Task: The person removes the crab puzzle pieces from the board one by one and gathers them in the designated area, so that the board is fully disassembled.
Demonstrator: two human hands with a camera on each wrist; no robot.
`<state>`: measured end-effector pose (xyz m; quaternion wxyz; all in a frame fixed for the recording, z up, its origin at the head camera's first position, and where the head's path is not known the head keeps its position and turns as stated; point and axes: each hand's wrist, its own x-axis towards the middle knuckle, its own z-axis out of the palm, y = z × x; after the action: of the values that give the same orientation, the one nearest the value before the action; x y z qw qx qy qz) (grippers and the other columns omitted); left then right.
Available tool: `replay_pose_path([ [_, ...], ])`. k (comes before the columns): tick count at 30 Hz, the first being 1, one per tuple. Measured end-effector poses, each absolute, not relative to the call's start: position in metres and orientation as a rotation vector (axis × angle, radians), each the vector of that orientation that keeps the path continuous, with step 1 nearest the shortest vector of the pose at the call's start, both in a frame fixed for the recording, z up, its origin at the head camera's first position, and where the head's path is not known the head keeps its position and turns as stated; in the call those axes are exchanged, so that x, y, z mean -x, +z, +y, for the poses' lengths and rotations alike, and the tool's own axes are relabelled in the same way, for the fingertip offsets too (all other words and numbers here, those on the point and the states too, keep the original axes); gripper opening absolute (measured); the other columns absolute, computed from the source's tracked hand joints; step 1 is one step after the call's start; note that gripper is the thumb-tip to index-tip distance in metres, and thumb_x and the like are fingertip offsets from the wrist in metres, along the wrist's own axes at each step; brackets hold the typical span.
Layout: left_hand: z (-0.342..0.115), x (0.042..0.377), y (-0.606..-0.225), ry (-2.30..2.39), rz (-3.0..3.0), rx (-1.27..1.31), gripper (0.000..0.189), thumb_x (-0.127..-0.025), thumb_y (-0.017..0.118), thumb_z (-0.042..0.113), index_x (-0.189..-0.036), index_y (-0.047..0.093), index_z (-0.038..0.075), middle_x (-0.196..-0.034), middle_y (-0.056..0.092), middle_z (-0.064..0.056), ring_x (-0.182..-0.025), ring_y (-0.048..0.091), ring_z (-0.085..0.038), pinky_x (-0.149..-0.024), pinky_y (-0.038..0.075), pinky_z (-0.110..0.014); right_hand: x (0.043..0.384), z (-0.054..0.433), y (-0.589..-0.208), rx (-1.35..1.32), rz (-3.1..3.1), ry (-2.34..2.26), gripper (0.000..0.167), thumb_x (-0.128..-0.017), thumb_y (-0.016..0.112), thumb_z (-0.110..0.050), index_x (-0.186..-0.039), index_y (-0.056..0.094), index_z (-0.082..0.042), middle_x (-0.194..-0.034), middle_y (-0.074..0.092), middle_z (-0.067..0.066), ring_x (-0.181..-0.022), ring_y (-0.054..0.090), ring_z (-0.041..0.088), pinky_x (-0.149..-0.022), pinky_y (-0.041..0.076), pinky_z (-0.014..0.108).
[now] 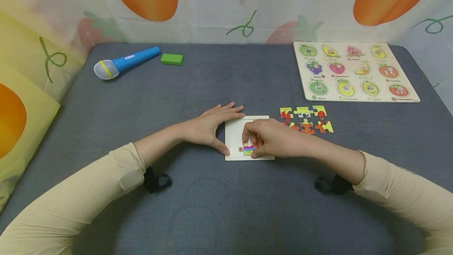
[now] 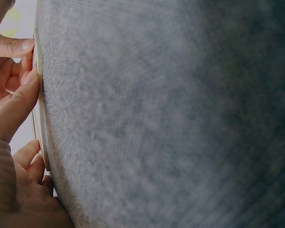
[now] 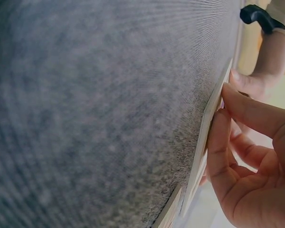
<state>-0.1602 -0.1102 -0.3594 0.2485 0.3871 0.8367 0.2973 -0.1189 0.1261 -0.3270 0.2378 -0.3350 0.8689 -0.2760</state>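
Observation:
A small white puzzle tray [image 1: 233,129] lies flat in the middle of the table, with colourful striped puzzle pieces [image 1: 249,149] near its lower middle. My right hand [image 1: 279,139] bends its thumb and fingers down around these pieces and pinches one puzzle piece; the fingers partly cover it. In the right wrist view, thumb and finger tips meet low at the tray's edge [image 3: 204,128]. Spread at the tray's left side, my left hand [image 1: 205,129] has its thumb touching the lower left corner and its fingers near the upper edge.
Several loose puzzle pieces [image 1: 307,127] in yellow and red lie right of the tray, partly behind my right wrist. Behind them is a fruit peg board [image 1: 357,74]. A blue toy microphone [image 1: 136,59] and a green block [image 1: 172,59] lie at the back left.

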Motion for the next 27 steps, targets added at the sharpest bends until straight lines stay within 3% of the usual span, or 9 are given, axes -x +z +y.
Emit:
replay_pose_path([
  [16,-0.1097,0.1594,-0.3589,0.808,2.278,-1.045,0.102,-0.070,0.088,0.038,-0.154,0.035,0.015,-0.167,0.022,-0.002,-0.159,0.004,-0.024,-0.129,0.001,-0.050,0.1177,0.1260,-0.3258,0.926,2.420,-0.715,0.031,-0.076,0.085,-0.014,-0.097,0.063,-0.013,-0.090,0.059,0.002,-0.074,0.051,0.011,-0.067,0.045,0.023],
  [27,-0.1095,0.1590,-0.3579,0.805,2.279,-1.047,0.101,-0.070,0.088,0.038,-0.154,0.036,0.016,-0.167,0.022,-0.002,-0.158,0.004,-0.024,-0.129,0.001,-0.050,0.1185,0.1252,-0.3250,0.909,2.391,-0.734,0.031,-0.076,0.085,-0.012,-0.098,0.062,-0.012,-0.086,0.060,0.001,-0.076,0.053,0.012,-0.067,0.046,0.024],
])
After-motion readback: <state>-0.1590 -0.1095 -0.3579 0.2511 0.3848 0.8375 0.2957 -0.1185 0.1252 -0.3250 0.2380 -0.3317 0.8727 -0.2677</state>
